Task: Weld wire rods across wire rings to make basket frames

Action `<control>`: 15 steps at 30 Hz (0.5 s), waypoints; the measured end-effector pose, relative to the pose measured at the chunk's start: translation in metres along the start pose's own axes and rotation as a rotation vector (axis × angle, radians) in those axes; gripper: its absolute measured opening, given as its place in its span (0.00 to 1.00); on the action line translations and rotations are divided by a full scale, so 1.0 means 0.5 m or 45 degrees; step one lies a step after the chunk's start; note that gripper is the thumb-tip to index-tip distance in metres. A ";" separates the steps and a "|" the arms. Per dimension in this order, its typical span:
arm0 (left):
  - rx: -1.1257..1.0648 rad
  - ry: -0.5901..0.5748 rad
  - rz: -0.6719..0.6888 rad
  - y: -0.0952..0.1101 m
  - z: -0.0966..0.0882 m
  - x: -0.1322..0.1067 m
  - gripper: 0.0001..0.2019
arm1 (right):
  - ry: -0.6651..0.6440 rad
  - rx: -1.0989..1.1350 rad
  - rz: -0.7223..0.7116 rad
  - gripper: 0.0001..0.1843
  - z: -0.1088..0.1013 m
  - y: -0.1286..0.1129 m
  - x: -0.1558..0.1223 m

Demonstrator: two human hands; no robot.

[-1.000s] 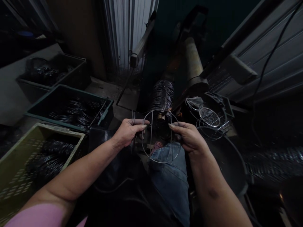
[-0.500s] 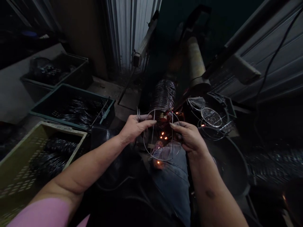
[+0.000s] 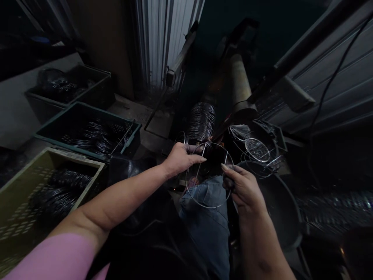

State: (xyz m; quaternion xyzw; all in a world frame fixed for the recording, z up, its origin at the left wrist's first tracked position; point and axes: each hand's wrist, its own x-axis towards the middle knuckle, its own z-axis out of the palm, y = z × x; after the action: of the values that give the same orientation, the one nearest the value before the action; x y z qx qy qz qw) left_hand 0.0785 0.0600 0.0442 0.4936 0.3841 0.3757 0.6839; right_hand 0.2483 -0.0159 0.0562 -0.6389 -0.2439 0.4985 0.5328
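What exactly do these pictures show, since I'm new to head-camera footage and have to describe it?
There is no robot here: you see a person's bare left hand and right hand. One camera, worn on the head, looks forward and down.

The right hand pinches a wire ring with straight wires across it. The left hand is at its other side; its exact grip is hard to tell. Below is a leg in jeans.

Beyond sits a row of wire coils. At left, a yellow crate and a green crate hold dark wire pieces. At right stands a round tub.
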 end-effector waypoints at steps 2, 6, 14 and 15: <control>-0.004 -0.020 0.012 0.002 0.008 0.013 0.15 | 0.005 -0.023 -0.008 0.17 -0.005 -0.013 0.005; -0.019 -0.009 -0.018 0.002 0.019 0.034 0.13 | -0.007 -0.042 0.009 0.17 -0.011 -0.029 0.014; -0.065 0.020 0.015 0.004 0.009 0.015 0.22 | 0.025 0.003 -0.008 0.19 -0.011 -0.018 0.021; -0.093 0.036 0.005 0.003 0.000 0.002 0.26 | 0.033 -0.029 -0.045 0.19 -0.006 -0.014 0.027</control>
State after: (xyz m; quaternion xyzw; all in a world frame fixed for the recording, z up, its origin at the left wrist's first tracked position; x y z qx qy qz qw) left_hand 0.0788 0.0613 0.0457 0.4636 0.3786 0.3978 0.6953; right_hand 0.2576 -0.0037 0.0573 -0.6470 -0.2537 0.4779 0.5373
